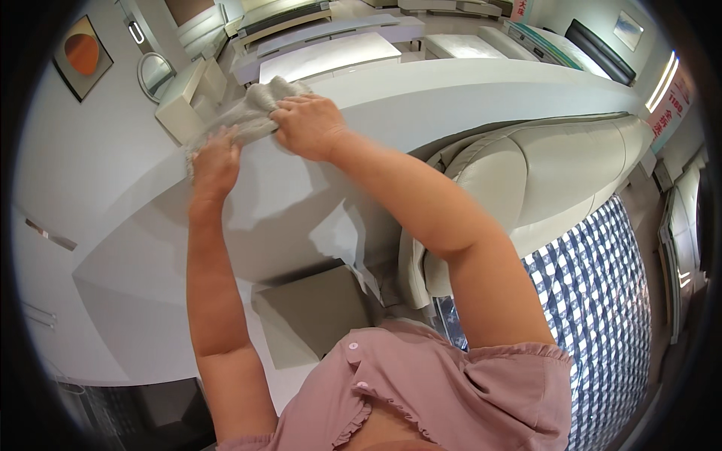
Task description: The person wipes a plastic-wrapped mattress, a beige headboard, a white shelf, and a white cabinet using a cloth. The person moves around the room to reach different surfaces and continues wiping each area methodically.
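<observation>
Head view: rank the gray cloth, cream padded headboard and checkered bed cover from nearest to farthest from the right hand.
From the right hand:
1. Gray cloth: against the hand.
2. Cream padded headboard: to its right.
3. Checkered bed cover: lower right, beyond the headboard.

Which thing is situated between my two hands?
In the head view, a greyish cloth lies between the left hand and the right hand, both touching it.
</observation>
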Available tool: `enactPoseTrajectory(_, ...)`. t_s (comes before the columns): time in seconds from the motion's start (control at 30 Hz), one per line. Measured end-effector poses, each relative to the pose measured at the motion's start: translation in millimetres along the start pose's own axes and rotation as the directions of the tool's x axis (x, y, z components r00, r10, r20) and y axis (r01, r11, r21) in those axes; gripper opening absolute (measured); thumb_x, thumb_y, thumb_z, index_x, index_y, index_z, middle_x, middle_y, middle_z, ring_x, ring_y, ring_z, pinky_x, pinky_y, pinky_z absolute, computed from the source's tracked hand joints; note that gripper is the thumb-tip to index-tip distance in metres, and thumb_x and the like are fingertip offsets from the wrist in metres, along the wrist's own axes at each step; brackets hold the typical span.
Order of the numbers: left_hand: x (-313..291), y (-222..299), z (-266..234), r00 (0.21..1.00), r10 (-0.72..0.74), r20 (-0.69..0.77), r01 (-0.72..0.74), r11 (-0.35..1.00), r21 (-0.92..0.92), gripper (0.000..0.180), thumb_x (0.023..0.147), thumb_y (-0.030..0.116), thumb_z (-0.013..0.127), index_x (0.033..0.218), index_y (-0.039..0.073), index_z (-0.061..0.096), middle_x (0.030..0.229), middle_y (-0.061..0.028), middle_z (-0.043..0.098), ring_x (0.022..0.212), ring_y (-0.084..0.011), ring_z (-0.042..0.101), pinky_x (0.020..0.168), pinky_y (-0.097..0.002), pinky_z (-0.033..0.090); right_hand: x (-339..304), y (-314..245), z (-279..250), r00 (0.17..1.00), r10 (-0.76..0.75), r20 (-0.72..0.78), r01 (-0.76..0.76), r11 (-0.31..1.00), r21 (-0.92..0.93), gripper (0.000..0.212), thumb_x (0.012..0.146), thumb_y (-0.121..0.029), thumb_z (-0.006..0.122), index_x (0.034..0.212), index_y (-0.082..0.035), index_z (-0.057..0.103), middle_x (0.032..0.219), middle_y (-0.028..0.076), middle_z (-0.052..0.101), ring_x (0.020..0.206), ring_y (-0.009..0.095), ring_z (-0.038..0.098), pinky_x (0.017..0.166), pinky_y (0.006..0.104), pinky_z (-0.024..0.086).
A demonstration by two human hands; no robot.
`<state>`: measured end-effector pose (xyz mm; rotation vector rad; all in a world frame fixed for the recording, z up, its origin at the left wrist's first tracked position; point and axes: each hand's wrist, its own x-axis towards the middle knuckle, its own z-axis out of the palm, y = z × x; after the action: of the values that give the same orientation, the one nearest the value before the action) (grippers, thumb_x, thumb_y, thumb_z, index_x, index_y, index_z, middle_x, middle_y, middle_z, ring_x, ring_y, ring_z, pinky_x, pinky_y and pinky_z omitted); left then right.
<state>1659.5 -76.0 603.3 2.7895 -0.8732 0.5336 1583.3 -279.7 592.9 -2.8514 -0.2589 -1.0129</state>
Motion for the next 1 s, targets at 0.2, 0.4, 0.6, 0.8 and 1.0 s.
enactPoseTrajectory(0.2, 15.9, 62.5, 8.9, 0.999, 0.041, 0.018, -0.041, 0.999, 0.022, 0.041, 0.099, 0.032, 0.048, 0.137, 0.018, 0.055, 0.145, -0.0115, 0.049, 0.136, -0.0348, 0.043, 0.109, -0.057, 0.031, -27.0, 46.0, -33.1, 0.995, 0.086, 0.053, -0.084, 0.996, -0.039, 0.031, 0.085, -0.025, 0.055, 0.112, -0.014, 0.067, 0.121, 0.004, 0.065, 0.115, 0.021, 0.059, 0.1, 0.036, 0.046)
enactPoseTrajectory(0.4, 25.6, 125.9, 11.8, 0.992, 0.1, 0.071, -0.098, 0.995, -0.023, 0.043, 0.1, 0.034, 0.047, 0.14, 0.019, 0.051, 0.148, -0.0106, 0.045, 0.139, -0.0336, 0.038, 0.11, -0.0626, 0.027, -59.3, 96.0, -57.3, 0.99, 0.142, 0.025, -0.14, 0.987, -0.076, 0.035, 0.087, -0.023, 0.052, 0.118, -0.016, 0.065, 0.131, 0.006, 0.061, 0.125, 0.023, 0.054, 0.105, 0.0366, 0.043)
enactPoseTrajectory(0.6, 30.3, 170.2, 13.7, 0.989, 0.131, 0.067, -0.128, 0.991, -0.048, 0.042, 0.101, 0.035, 0.046, 0.139, 0.02, 0.051, 0.147, -0.0099, 0.046, 0.139, -0.0328, 0.038, 0.111, -0.0619, 0.027, -82.1, 131.2, -68.4, 0.99, 0.138, -0.04, -0.141, 0.986, -0.093, 0.034, 0.087, -0.019, 0.053, 0.119, -0.016, 0.064, 0.132, 0.006, 0.061, 0.125, 0.022, 0.054, 0.108, 0.0371, 0.041)
enactPoseTrajectory(0.8, 34.3, 185.8, 19.2, 0.991, 0.127, 0.041, -0.127, 0.992, -0.006, 0.039, 0.101, 0.035, 0.047, 0.137, 0.021, 0.052, 0.146, -0.0072, 0.048, 0.138, -0.0303, 0.041, 0.111, -0.0614, 0.027, -90.7, 145.4, -74.0, 0.991, 0.109, -0.081, -0.116, 0.99, -0.082, 0.032, 0.086, -0.018, 0.056, 0.117, -0.015, 0.065, 0.129, 0.007, 0.062, 0.124, 0.023, 0.055, 0.109, 0.0375, 0.04)
enactPoseTrajectory(1.0, 33.9, 190.6, 22.7, 0.992, 0.126, 0.032, -0.126, 0.992, 0.002, 0.04, 0.101, 0.035, 0.046, 0.138, 0.021, 0.052, 0.146, -0.0072, 0.048, 0.139, -0.0293, 0.04, 0.111, -0.061, 0.028, -96.5, 147.9, -67.5, 0.981, 0.106, -0.165, -0.118, 0.991, -0.064, 0.031, 0.085, -0.02, 0.057, 0.114, -0.014, 0.066, 0.126, 0.008, 0.064, 0.122, 0.023, 0.057, 0.109, 0.0377, 0.04)
